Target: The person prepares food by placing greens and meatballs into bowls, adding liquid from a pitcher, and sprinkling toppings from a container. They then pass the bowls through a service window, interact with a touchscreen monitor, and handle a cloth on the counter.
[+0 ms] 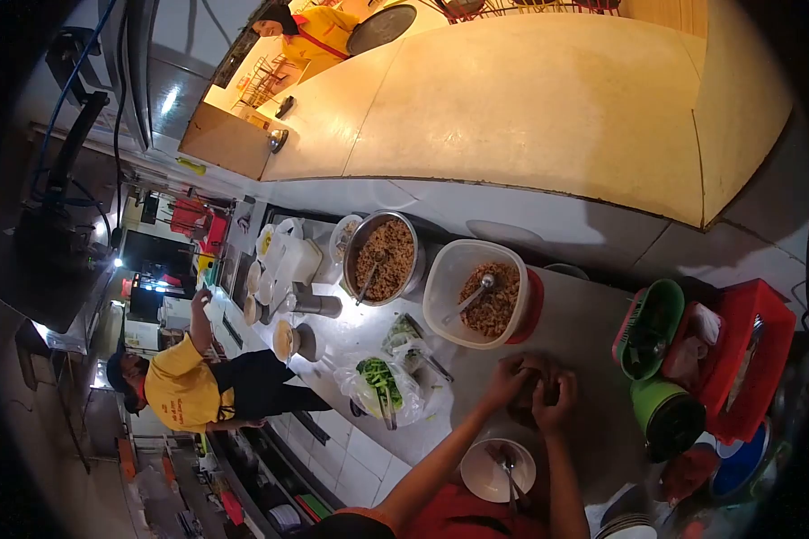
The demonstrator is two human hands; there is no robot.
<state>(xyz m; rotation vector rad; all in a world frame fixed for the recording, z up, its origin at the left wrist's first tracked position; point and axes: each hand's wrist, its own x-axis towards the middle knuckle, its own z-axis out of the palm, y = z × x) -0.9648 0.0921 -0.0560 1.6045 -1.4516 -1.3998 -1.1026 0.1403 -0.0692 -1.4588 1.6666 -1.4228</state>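
My left hand (511, 381) and my right hand (557, 401) are close together above the steel counter (593, 332), fingers curled inward. Anything between them is too dark to make out. Just below them, near my body, a white bowl (478, 487) holds a spoon and what looks like a fork. Beyond my left hand stands a clear plastic tub (438, 286) of brown crumbly food with a serving spoon in it. A metal pot (411, 235) of similar food, also with a spoon, is farther left.
Bagged chopped greens (376, 377) with tongs lie left of my hands. At right are a green basket (663, 301), a red tray (755, 310) and a green container (656, 400). One person in yellow (178, 384) stands at left, another (325, 34) beyond the raised ledge (512, 99).
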